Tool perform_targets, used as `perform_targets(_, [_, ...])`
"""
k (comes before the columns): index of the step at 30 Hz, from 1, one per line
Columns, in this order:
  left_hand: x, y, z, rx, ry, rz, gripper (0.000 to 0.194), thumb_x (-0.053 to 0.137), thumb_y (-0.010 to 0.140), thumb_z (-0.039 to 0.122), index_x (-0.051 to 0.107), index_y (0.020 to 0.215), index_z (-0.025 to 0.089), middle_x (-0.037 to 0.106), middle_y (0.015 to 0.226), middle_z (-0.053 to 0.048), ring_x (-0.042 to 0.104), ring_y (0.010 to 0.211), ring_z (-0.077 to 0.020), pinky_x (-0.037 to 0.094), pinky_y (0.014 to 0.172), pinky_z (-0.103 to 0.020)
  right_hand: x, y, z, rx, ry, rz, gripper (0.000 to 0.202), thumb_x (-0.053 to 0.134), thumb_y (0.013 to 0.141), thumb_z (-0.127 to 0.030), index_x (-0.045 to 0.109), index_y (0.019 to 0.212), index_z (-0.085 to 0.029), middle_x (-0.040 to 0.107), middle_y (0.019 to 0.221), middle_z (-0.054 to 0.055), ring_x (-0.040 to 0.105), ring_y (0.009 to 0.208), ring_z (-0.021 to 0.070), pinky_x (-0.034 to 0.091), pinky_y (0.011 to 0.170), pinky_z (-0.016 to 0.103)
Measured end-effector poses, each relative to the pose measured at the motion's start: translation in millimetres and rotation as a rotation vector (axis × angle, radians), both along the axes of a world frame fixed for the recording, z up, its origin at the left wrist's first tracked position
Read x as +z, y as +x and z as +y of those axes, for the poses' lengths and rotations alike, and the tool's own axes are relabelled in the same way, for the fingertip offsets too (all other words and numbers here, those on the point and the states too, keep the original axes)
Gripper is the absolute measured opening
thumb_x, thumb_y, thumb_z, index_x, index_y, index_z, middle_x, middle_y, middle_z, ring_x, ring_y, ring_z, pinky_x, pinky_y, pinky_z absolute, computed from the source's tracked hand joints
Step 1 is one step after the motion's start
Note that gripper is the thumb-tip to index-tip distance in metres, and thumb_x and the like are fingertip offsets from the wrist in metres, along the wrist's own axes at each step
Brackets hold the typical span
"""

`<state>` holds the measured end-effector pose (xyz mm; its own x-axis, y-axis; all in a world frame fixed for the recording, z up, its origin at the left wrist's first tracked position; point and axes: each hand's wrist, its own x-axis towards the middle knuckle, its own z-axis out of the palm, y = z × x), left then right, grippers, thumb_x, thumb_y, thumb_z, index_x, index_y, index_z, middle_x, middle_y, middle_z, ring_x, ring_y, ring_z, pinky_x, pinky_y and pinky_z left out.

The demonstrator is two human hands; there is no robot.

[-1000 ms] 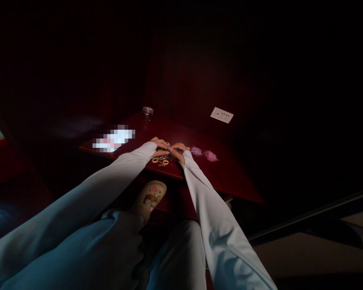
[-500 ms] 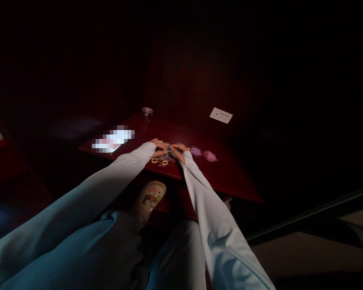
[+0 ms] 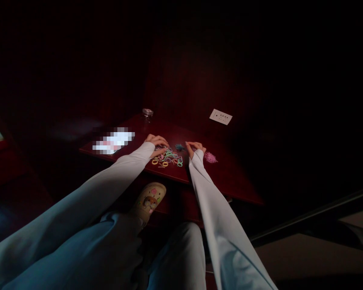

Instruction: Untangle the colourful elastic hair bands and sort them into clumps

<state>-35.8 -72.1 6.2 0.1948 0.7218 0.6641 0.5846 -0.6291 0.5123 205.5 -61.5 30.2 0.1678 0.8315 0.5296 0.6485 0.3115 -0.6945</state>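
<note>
A loose pile of small coloured hair ties (image 3: 169,156), yellow, green, pink and purple, lies near the front edge of the dark red table (image 3: 230,181). My left hand (image 3: 156,141) rests at the pile's left side, fingers and thumb apart over the ties. To the right of the pile, my right hand (image 3: 196,147) is raised slightly with thumb and forefinger pinched together; what they hold, if anything, is too small to make out. Between the hands sits a small teal bunch of ties (image 3: 179,147). A pink bunch (image 3: 211,157) lies just right of my right hand.
A lit phone-like screen (image 3: 113,141), blurred out, lies on the table's left. A clear jar with a lid (image 3: 147,115) stands at the back. A white socket plate (image 3: 221,117) is on the back wall. Below the table edge shows a beige clog (image 3: 151,199).
My right hand has moved right, away from my left hand and the pile, and now covers the purple bunch. The teal bunch and more of the pile have come into sight.
</note>
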Motion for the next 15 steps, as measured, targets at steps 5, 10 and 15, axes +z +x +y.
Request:
perform_targets(5, [0.3, 1.8, -2.1, 0.153, -0.007, -0.109, 0.013, 0.071, 0.092, 0.038, 0.082, 0.097, 0.033, 0.071, 0.13, 0.0, 0.048, 0.118, -0.0295, 0.038, 0.104, -0.048, -0.7, 11.9, 16.3, -0.176, -0.058, 0.054, 0.041, 0.063, 0.089, -0.062, 0.08, 0.092, -0.024, 0.067, 0.118, 0.011, 0.046, 0.121, 0.0331, 0.033, 0.107, 0.051])
perform_targets(10, [-1.7, 2.1, 1.5, 0.18, -0.053, -0.123, 0.009, 0.073, 0.091, 0.037, 0.08, 0.094, 0.033, 0.072, 0.128, 0.001, 0.048, 0.12, -0.0307, 0.036, 0.103, -0.049, -3.5, -0.3, 31.4, -0.133, -0.097, -0.127, 0.034, 0.067, 0.089, -0.055, 0.079, 0.082, -0.025, 0.064, 0.114, 0.012, 0.043, 0.121, 0.035, 0.033, 0.104, 0.053])
perform_targets(15, [-4.6, -3.1, 5.7, 0.153, -0.067, -0.117, 0.01, 0.07, 0.092, 0.037, 0.079, 0.094, 0.031, 0.074, 0.127, 0.002, 0.05, 0.122, -0.0292, 0.036, 0.107, -0.049, -6.6, -5.5, 38.1, -0.082, -0.049, -0.095, 0.035, 0.071, 0.086, -0.059, 0.081, 0.085, -0.026, 0.065, 0.114, 0.01, 0.045, 0.118, 0.0329, 0.034, 0.104, 0.051])
